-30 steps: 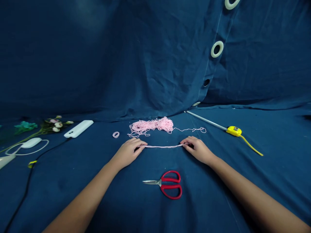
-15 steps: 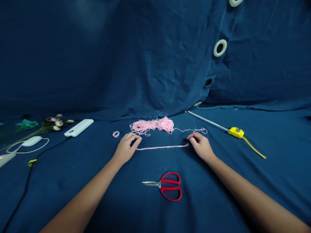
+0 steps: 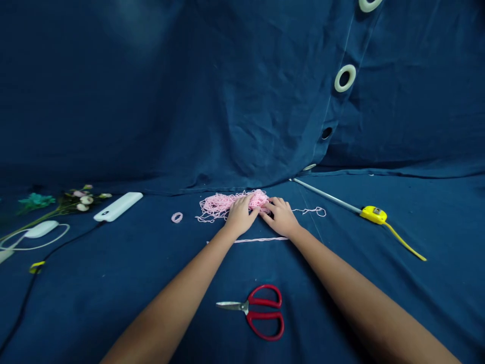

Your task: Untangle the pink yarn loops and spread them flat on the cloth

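Now both hands, left hand [image 3: 240,216] and right hand [image 3: 281,217], grip pinching pink yarn tangle [image 3: 220,203]

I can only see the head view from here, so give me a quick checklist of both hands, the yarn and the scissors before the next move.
1. Left hand on the pink yarn pile: ok, fingers rest on its right end.
2. Right hand at the pile: ok, fingertips touch it.
3. Firm grip on a strand: cannot tell, fingers hide it.
4. Cut yarn length laid out straight: ok, lying free under the wrists.
5. Scissors out of the way: ok, closed, nearer the person than both hands.
6. Tape measure apart from the yarn: ok.
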A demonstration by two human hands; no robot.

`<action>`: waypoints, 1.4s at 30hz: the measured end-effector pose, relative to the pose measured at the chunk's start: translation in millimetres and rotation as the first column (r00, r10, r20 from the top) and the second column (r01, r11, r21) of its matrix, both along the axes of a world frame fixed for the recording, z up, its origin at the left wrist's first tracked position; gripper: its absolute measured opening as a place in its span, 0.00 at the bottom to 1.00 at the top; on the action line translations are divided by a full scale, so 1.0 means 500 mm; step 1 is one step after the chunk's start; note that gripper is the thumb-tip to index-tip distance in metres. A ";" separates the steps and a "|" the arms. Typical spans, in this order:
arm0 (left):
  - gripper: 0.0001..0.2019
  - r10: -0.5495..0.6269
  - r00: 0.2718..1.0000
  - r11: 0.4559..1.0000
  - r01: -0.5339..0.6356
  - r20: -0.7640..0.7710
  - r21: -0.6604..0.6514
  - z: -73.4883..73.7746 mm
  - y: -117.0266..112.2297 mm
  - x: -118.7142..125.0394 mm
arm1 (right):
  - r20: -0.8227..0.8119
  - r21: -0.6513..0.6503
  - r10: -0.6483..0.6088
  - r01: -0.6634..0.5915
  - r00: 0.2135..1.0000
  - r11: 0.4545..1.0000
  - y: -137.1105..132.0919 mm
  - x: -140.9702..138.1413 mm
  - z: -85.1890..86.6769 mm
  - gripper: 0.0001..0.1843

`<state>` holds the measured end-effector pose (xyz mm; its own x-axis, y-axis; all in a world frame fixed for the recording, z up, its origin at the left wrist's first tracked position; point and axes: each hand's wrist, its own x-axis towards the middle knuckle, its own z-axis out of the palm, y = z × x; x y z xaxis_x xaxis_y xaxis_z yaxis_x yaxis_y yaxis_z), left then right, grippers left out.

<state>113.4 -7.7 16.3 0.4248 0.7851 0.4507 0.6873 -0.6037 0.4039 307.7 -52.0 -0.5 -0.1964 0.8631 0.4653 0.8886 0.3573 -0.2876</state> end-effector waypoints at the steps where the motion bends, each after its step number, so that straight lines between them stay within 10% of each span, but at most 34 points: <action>1: 0.17 0.007 1.000 1.000 -0.007 -0.008 -0.001 -0.010 0.004 0.007 | -0.005 -0.001 0.005 -0.005 1.000 1.000 -0.002 0.002 -0.002 0.16; 9: 0.06 -0.100 0.995 0.994 0.100 0.005 0.039 -0.019 -0.002 0.001 | -0.038 0.045 0.053 -0.051 0.998 0.998 0.002 0.008 0.008 0.15; 23: 0.25 0.376 0.914 0.926 -0.377 -0.153 0.024 -0.026 -0.006 0.011 | -0.375 0.151 -0.249 0.324 0.893 0.934 0.017 0.025 -0.008 0.11; 32: 0.10 0.047 0.994 0.993 -0.035 -0.102 0.111 -0.009 -0.017 0.010 | -0.222 0.068 0.053 -0.039 0.974 0.997 0.012 0.015 -0.006 0.19; 42: 0.16 0.286 0.958 0.954 -0.284 -0.005 0.094 -0.018 -0.006 0.003 | -0.236 0.143 -0.211 0.248 0.949 0.958 0.017 0.022 -0.010 0.09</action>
<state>115.0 -10.6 7.4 0.1984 0.8306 0.5203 0.8429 -0.4155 0.3419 318.8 -43.2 -5.7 0.1190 0.7780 0.6169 0.8753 0.2110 -0.4350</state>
